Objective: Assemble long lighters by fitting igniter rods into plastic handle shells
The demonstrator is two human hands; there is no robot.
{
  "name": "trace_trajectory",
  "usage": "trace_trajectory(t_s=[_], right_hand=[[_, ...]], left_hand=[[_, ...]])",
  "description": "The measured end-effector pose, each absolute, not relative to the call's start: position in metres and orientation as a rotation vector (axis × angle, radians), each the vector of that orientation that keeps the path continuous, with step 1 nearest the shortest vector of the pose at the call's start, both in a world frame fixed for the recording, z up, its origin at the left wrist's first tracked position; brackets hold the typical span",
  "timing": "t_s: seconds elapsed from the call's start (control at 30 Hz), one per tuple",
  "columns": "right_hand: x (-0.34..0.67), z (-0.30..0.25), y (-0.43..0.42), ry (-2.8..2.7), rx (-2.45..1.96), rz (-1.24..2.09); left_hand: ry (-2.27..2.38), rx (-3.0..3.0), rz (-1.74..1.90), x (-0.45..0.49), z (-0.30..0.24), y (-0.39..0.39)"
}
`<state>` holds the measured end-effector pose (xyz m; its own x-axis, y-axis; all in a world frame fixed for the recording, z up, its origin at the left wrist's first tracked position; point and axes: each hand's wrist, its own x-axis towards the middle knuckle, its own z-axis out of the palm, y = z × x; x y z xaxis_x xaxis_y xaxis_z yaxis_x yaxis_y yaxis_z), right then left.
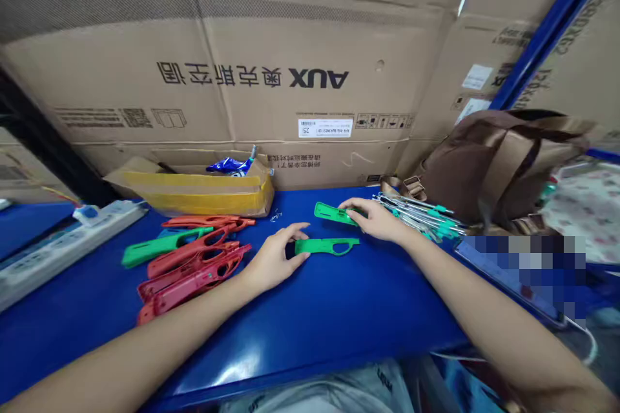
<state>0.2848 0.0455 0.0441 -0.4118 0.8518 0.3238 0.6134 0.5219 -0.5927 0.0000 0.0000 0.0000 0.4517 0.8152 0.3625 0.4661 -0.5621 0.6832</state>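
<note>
My right hand point(375, 219) is closed with its fingertips on a green plastic lighter casing point(332, 212), held just above the blue tabletop. Nearer to me, another green lighter casing half point(322, 246) with an oval trigger opening lies on the table. My left hand point(277, 257) is beside its left end, thumb and fingers spread apart and holding nothing. To the left of that hand lie several red casing pieces point(194, 271) and one green casing piece point(157, 247), side by side. Thin metal rods with green ends point(421, 214) are piled beyond my right forearm.
An open cardboard box point(203, 197) with yellow tape holds a blue packet point(235, 164). A power strip point(62, 248) lies at the left. A brown bag point(498, 168) and a phone-like device point(508, 277) are at the right. Large cardboard point(271, 26) stands behind.
</note>
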Motion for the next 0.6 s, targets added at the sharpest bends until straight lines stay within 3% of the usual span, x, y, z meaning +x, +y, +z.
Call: trace_trajectory(t_s=[0.43,0.6], right_hand=[[0.273,0.045,0.030,-2.359,-0.945,0.759],[0.255,0.045,0.011,-2.503,-0.876,0.620]], left_hand=[[1.110,2.341,0.987,-0.002,0.005,0.005],[1.014,2.405,0.950,-0.009,0.008,0.019]])
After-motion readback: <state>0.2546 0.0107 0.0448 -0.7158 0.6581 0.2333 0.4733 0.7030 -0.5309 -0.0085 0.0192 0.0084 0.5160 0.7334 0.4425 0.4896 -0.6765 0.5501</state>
